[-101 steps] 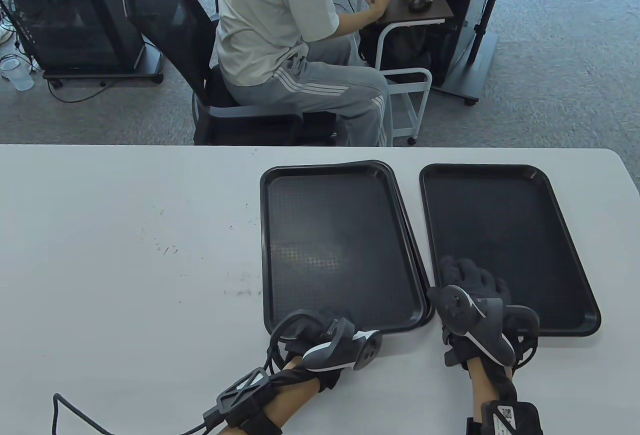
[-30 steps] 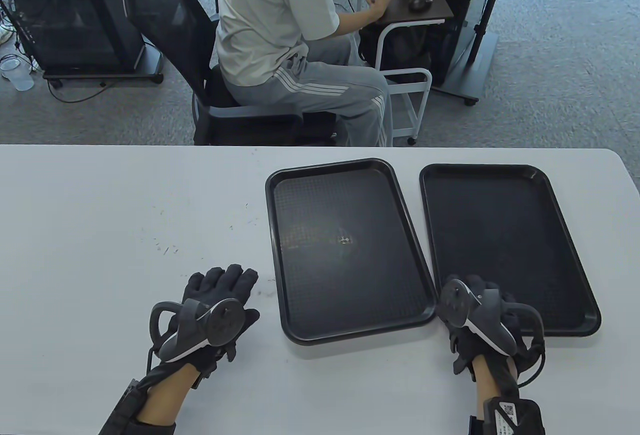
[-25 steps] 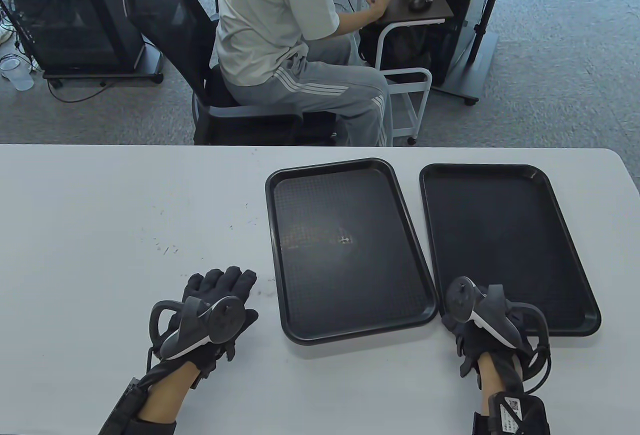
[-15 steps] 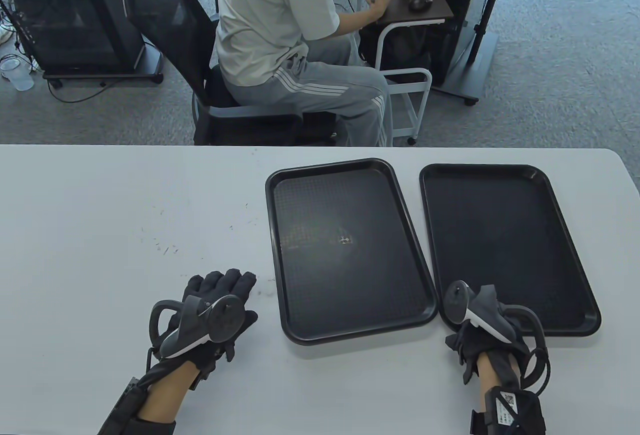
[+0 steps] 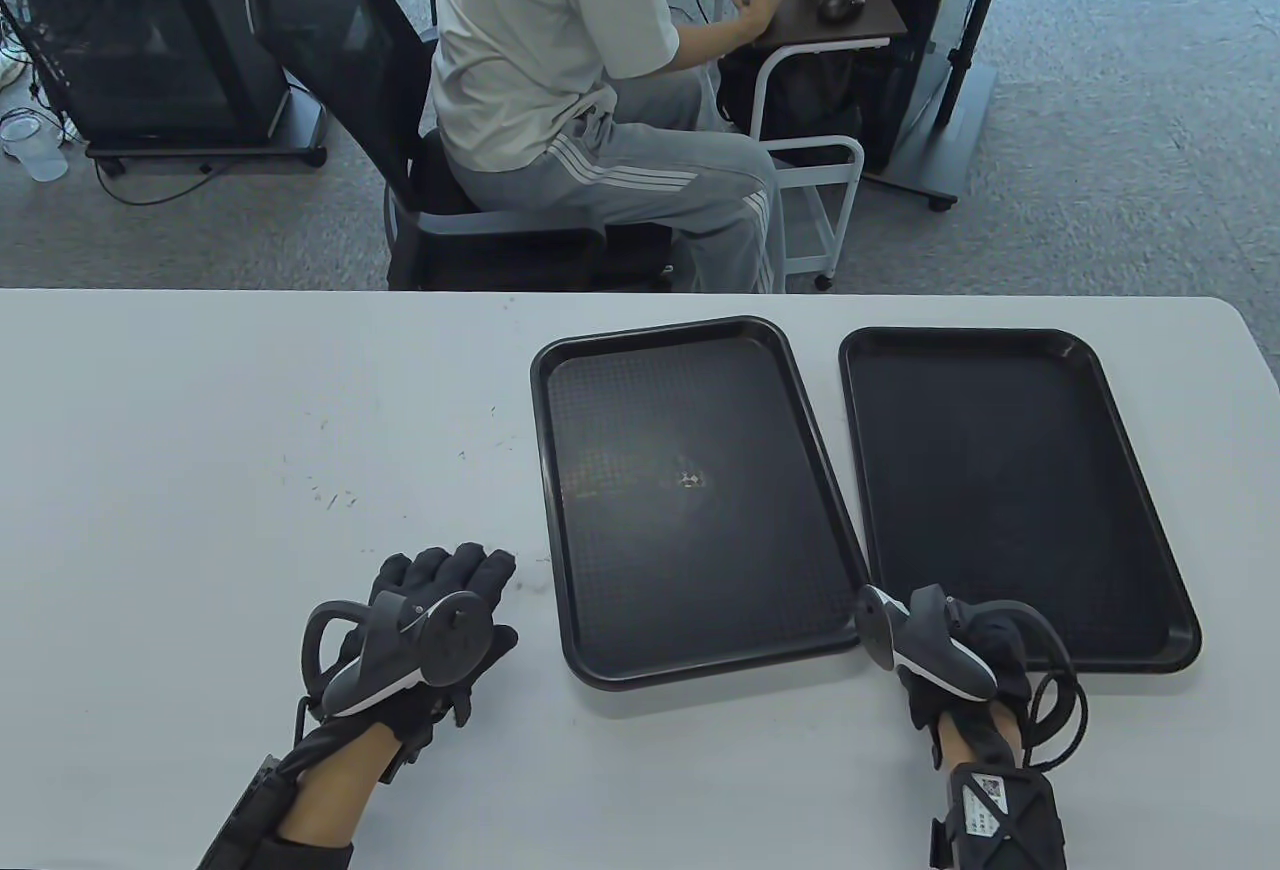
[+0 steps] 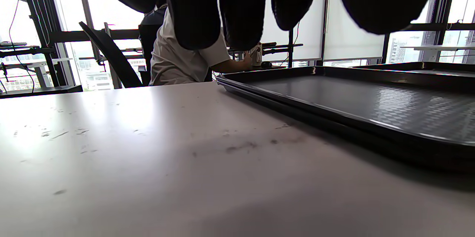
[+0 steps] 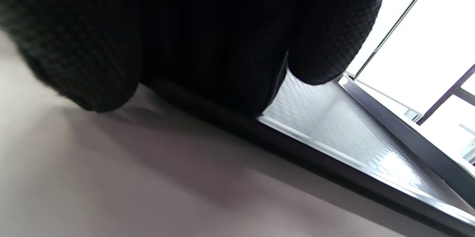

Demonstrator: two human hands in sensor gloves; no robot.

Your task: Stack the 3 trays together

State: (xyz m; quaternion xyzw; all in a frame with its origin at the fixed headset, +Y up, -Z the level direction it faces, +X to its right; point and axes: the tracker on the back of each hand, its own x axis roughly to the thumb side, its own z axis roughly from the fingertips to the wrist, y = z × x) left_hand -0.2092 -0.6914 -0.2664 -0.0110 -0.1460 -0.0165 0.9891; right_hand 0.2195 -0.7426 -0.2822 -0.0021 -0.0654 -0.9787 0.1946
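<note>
Trays are partly stacked, as I judge it: the left wrist view shows a second rim under the middle tray (image 5: 690, 490), so that looks like two nested, lying mid-frame on the worktop (image 5: 250, 430). The right tray (image 5: 1010, 490) lies alone just beside them, lower right, and has yet to go on top. My left hand (image 5: 430, 610) rests flat and spread on the worktop, lower left, touching nothing else. My right hand (image 5: 950, 650) is at the right tray's near-left corner, fingers curled over its rim; whether they truly grip it I cannot tell.
</note>
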